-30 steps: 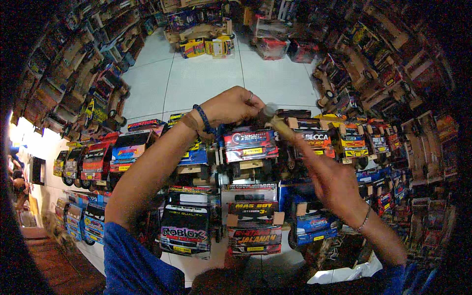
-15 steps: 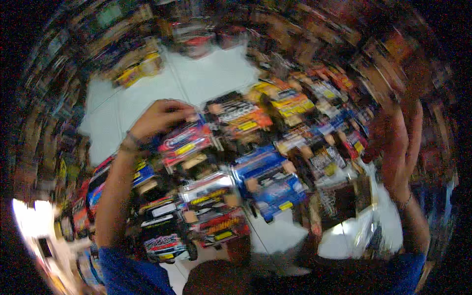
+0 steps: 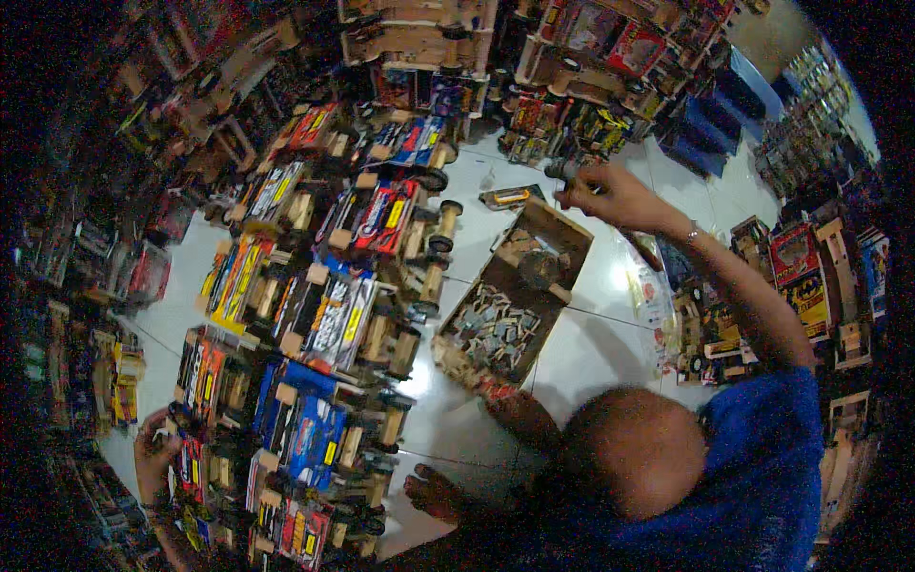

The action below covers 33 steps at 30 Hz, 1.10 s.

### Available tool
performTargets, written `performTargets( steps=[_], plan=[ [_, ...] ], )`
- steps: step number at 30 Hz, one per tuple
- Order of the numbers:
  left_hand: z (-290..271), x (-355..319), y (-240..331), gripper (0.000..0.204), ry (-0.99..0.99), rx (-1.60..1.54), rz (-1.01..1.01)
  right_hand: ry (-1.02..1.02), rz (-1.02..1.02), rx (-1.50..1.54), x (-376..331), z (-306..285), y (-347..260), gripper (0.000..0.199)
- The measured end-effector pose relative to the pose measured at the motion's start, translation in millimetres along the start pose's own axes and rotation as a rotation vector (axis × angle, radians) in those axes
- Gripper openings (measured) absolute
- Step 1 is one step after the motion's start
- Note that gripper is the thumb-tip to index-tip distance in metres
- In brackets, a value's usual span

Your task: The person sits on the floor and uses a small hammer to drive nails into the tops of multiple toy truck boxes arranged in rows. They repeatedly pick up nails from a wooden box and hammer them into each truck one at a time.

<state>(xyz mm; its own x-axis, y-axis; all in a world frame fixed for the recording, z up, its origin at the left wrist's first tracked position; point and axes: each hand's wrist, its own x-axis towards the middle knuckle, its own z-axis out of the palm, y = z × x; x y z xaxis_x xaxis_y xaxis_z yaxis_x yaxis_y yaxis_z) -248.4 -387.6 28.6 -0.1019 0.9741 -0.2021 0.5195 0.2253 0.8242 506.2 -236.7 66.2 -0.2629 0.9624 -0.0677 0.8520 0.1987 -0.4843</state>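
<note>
The right hand point(image 3: 610, 195) is stretched out over the white tile floor point(image 3: 591, 353), fingers pinched around a small dark cylinder thing point(image 3: 562, 172) (can't tell what it actually is, too small and dim). It's held up just past the far end of a shallow wooden tray point(image 3: 558, 234) full of little wooden pieces point(image 3: 496, 329). The left hand point(image 3: 157, 448) is way over at the lower left edge, wrapped around the end of a wooden toy truck point(image 3: 191, 458) with bright printed panels. Between the two hands the floor is packed with rows of the same kind of trucks point(image 3: 334, 315), stacked side by side, wooden wheels sticking out. A bare foot point(image 3: 434, 496) rests on the tiles near the bottom
</note>
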Motion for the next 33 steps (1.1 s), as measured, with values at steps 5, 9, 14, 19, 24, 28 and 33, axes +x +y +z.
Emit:
performTargets(
  steps=[5,9,14,19,24,28,33],
  plan=[
    [-2,-2,2,0.05,0.041,0.205,0.003,-0.24,0.057,-0.526,27,75,93,0.033],
    [3,-12,6,0.045,0.138,0.134,-0.033,-0.603,-0.13,-0.769,38,128,115,0.026],
    [8,-28,27,0.056,0.152,0.093,-0.087,-0.677,-0.378,-0.807,48,184,170,0.019],
    [3,-28,19,0.045,0.409,0.158,-0.222,-0.498,-0.336,-0.773,39,230,212,0.012],
    [-30,-29,-12,0.048,0.41,0.121,-0.177,-0.241,-0.375,-1.031,26,210,193,0.015],
    [-35,-30,-4,0.047,0.39,0.132,-0.094,-0.417,-0.206,-0.638,38,154,162,0.024],
    [32,-28,70,0.043,0.362,1.093,0.345,-0.568,-0.038,-0.165,42,55,106,0.036]
  ],
)
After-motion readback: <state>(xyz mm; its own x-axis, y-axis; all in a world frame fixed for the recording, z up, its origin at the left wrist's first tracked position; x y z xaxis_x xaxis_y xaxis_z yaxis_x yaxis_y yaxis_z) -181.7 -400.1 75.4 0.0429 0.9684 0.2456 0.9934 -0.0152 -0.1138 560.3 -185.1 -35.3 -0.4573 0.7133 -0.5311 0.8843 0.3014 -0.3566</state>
